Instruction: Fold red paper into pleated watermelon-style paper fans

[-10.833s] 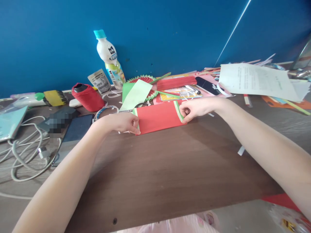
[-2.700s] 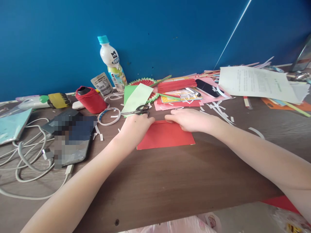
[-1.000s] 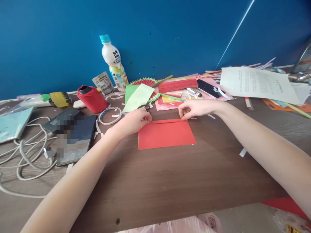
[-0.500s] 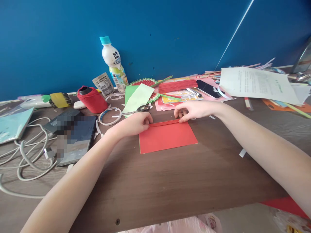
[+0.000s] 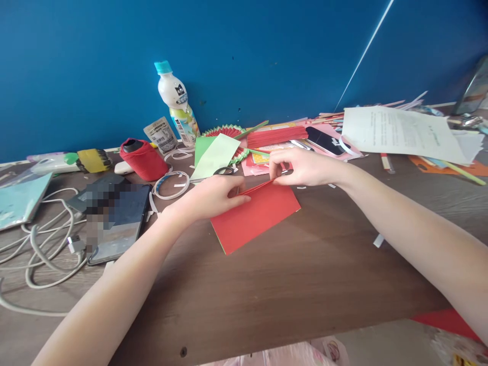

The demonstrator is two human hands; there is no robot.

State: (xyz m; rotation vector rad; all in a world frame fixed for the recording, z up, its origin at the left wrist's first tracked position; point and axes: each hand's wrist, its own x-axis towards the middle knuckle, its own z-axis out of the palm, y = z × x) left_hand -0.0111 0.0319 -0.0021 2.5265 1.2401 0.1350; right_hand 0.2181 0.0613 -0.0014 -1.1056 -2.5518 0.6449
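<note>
A red sheet of paper (image 5: 257, 218), with a green edge showing along its left side, lies tilted on the brown table (image 5: 290, 284). Its far edge is folded into a narrow strip. My left hand (image 5: 224, 193) pinches that folded edge near its left end, thumb on top. Toward the right end, my right hand (image 5: 293, 168) pinches the same edge between thumb and fingers, raised slightly. Just behind my left hand lie scissors (image 5: 224, 171), partly hidden by it. A pleated red paper stack (image 5: 276, 136) rests beyond my right hand.
A roll of tape (image 5: 171, 184), a tablet (image 5: 125, 223) and white cables (image 5: 36, 249) lie at the left. At the back stand a bottle (image 5: 177, 104) and a red-wrapped object (image 5: 143, 160). A phone (image 5: 326, 141) and a printed sheet (image 5: 400, 132) lie at the right.
The red paper has turned, its right side swinging away from me and its near left corner coming closer. My right hand has moved slightly up and left; my left thumb now lies over the fold.
</note>
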